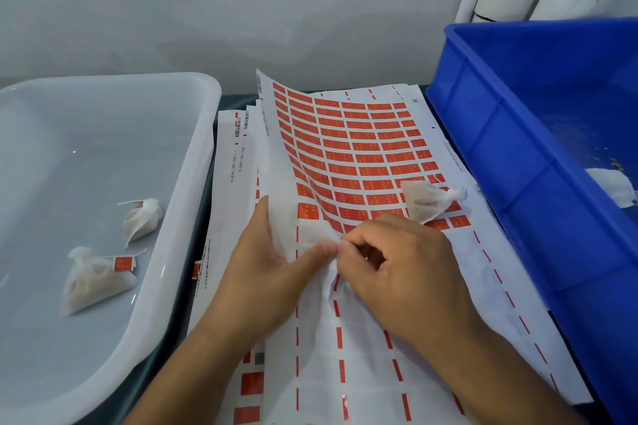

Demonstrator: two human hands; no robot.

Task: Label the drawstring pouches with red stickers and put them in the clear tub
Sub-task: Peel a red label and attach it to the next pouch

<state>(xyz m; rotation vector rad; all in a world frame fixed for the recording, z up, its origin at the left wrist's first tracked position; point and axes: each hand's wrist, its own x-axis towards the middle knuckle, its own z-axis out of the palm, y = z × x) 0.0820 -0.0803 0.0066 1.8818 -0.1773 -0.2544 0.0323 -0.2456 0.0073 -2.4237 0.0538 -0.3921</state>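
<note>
— Grey wall behind, dark table (207,190) below. What lies on it?

— I see a stack of sticker sheets (483,286) in the middle, and I'll place everything from it. Left of the stack, rim almost touching the paper edge, sits the clear tub (193,183). Right of the stack a blue crate (518,155) stands, its near wall hard against the paper's right edge. Only a thin dark strip of table shows between tub and stack.

— And the hands?

— Both are over the near half of the stack. My left hand (255,269) lies flat, fingers (264,214) straight and pressed together along the lifted left edge of the top sheet (345,148), thumb reaching right. My right hand (404,269) has its fingers curled, pinching crumpled white backing at the sheet's near edge, tip to tip with the left thumb. Whether a sticker is between them I cannot tell.

— The pouches?

— One pouch (428,198) lies on the red stickers (362,152), just beyond the right hand, apart from it. Two labelled pouches (100,279) rest in the tub, near its right wall. Another white pouch (612,186) shows inside the crate.

— Free room?

— The tub's far and left floor is open; the stack's far half is uncovered.
</note>
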